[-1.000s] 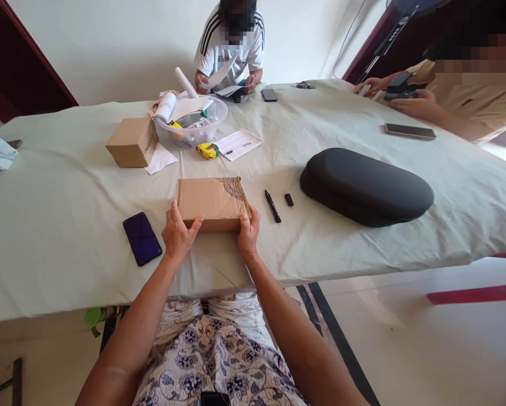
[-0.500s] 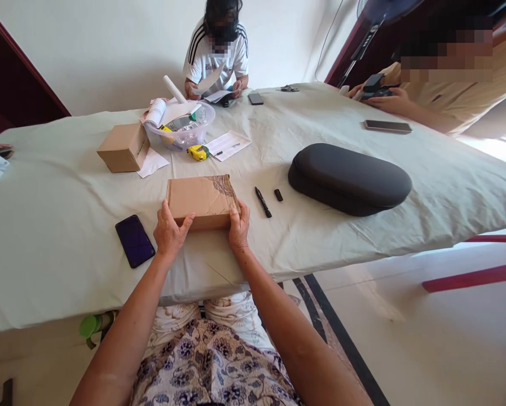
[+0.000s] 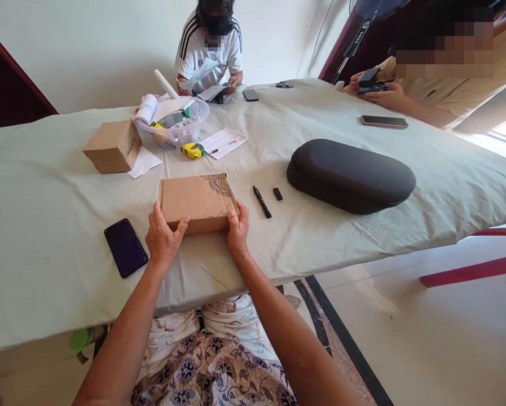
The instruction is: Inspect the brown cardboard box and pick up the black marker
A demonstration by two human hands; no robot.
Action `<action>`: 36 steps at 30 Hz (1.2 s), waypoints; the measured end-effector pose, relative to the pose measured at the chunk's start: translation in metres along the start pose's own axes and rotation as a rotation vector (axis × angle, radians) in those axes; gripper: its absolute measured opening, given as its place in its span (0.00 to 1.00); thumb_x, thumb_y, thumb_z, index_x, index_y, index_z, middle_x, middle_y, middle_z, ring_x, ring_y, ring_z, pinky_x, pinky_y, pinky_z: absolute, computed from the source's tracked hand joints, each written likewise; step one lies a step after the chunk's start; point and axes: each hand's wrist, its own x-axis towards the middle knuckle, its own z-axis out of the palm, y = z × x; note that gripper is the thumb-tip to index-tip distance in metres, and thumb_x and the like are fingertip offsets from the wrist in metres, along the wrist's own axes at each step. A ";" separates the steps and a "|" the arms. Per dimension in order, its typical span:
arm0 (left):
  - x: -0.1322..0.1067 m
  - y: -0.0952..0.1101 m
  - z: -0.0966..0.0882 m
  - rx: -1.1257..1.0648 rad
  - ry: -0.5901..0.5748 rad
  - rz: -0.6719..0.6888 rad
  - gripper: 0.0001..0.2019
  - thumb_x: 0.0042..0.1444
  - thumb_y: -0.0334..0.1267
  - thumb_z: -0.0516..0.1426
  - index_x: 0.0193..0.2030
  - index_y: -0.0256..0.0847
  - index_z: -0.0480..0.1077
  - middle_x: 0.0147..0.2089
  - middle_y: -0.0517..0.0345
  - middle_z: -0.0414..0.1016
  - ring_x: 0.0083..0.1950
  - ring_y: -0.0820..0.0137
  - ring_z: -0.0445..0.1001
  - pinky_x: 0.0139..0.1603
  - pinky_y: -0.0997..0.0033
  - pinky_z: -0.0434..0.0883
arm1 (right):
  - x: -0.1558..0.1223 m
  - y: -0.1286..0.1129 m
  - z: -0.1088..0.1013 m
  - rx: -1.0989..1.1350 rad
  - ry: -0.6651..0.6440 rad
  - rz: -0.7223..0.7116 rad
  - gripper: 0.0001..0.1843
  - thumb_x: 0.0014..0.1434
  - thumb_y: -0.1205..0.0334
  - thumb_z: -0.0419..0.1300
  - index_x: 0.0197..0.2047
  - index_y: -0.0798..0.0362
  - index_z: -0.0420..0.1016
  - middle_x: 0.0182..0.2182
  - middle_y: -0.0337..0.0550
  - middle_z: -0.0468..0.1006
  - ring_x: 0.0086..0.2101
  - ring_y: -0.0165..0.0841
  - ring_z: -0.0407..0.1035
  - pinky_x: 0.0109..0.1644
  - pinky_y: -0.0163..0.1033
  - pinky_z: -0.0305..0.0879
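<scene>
A flat brown cardboard box with a dark scribbled pattern on its far right corner lies on the cloth-covered table in front of me. My left hand grips its near left corner, thumb along the front face. My right hand holds the near right corner. Both hands clasp the box, which rests on the table.
A dark phone lies left of the box; a black pen and its cap lie right. A large black case sits further right. Behind are a second box, a clear bowl, a yellow tape measure, papers, and two other people.
My head has shifted, so the scene slides a little left in view. My hands stay clasped on the box, which has not visibly moved on the table.
</scene>
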 end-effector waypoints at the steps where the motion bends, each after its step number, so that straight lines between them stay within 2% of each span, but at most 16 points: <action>1: 0.000 -0.001 0.001 -0.010 0.008 0.002 0.53 0.54 0.74 0.50 0.71 0.27 0.56 0.64 0.25 0.68 0.65 0.43 0.71 0.60 0.46 0.74 | 0.000 0.000 -0.001 0.003 0.000 0.001 0.30 0.63 0.38 0.50 0.56 0.51 0.71 0.48 0.51 0.74 0.51 0.41 0.69 0.58 0.50 0.67; 8: -0.006 0.002 0.005 -0.122 0.101 0.022 0.48 0.56 0.70 0.53 0.70 0.29 0.58 0.65 0.28 0.68 0.68 0.47 0.68 0.67 0.48 0.68 | -0.001 -0.017 -0.011 -0.031 -0.030 0.067 0.25 0.64 0.43 0.52 0.55 0.51 0.71 0.49 0.49 0.75 0.51 0.40 0.68 0.59 0.49 0.67; 13: -0.004 0.005 0.012 -0.323 0.235 0.082 0.48 0.57 0.64 0.57 0.73 0.32 0.49 0.71 0.31 0.60 0.73 0.53 0.62 0.73 0.53 0.62 | 0.013 -0.027 -0.010 -0.021 -0.029 -0.100 0.23 0.64 0.46 0.52 0.55 0.51 0.69 0.49 0.49 0.74 0.50 0.39 0.69 0.56 0.47 0.68; 16: -0.003 0.000 0.025 -0.396 0.225 0.121 0.49 0.56 0.62 0.60 0.74 0.35 0.45 0.73 0.33 0.55 0.75 0.54 0.58 0.75 0.54 0.59 | 0.015 -0.017 -0.007 -0.026 -0.061 -0.092 0.24 0.62 0.45 0.55 0.55 0.53 0.67 0.49 0.50 0.74 0.48 0.39 0.70 0.54 0.48 0.70; 18: -0.004 -0.006 0.034 -0.376 0.193 0.105 0.51 0.54 0.64 0.60 0.74 0.35 0.44 0.74 0.32 0.54 0.76 0.53 0.56 0.76 0.52 0.57 | 0.012 -0.007 -0.004 -0.084 -0.094 -0.081 0.29 0.59 0.43 0.60 0.57 0.52 0.65 0.51 0.51 0.73 0.50 0.41 0.69 0.56 0.50 0.69; 23: -0.011 -0.009 0.046 -0.311 0.195 0.076 0.59 0.46 0.68 0.63 0.74 0.35 0.41 0.73 0.29 0.53 0.76 0.49 0.55 0.76 0.49 0.56 | -0.001 0.000 0.004 -0.213 -0.092 -0.165 0.52 0.49 0.38 0.70 0.68 0.52 0.53 0.61 0.58 0.65 0.62 0.47 0.62 0.66 0.56 0.62; 27: -0.016 -0.002 0.046 -0.258 0.235 0.042 0.60 0.46 0.70 0.63 0.74 0.35 0.42 0.72 0.28 0.55 0.75 0.47 0.57 0.75 0.46 0.57 | -0.005 -0.003 0.008 -0.242 -0.067 -0.135 0.58 0.44 0.38 0.73 0.69 0.53 0.52 0.62 0.60 0.64 0.63 0.49 0.60 0.68 0.58 0.60; 31: -0.018 0.001 0.043 -0.242 0.227 0.041 0.58 0.48 0.68 0.62 0.75 0.33 0.42 0.71 0.27 0.55 0.74 0.46 0.57 0.75 0.45 0.57 | -0.004 -0.002 0.006 -0.189 -0.058 -0.099 0.51 0.47 0.40 0.71 0.67 0.51 0.57 0.60 0.57 0.68 0.59 0.46 0.64 0.62 0.54 0.67; 34: -0.018 -0.001 0.039 -0.274 0.206 0.017 0.58 0.49 0.66 0.63 0.75 0.34 0.43 0.70 0.28 0.56 0.73 0.47 0.58 0.73 0.46 0.59 | -0.002 -0.004 -0.001 -0.103 -0.077 -0.063 0.34 0.58 0.44 0.63 0.63 0.49 0.64 0.57 0.53 0.72 0.54 0.41 0.69 0.52 0.47 0.73; 36: -0.017 -0.004 0.035 -0.289 0.185 -0.017 0.55 0.50 0.65 0.62 0.75 0.35 0.47 0.68 0.30 0.59 0.71 0.48 0.61 0.72 0.46 0.62 | -0.001 -0.010 -0.005 -0.074 -0.083 -0.077 0.23 0.64 0.48 0.58 0.58 0.50 0.69 0.53 0.51 0.75 0.50 0.38 0.71 0.46 0.43 0.73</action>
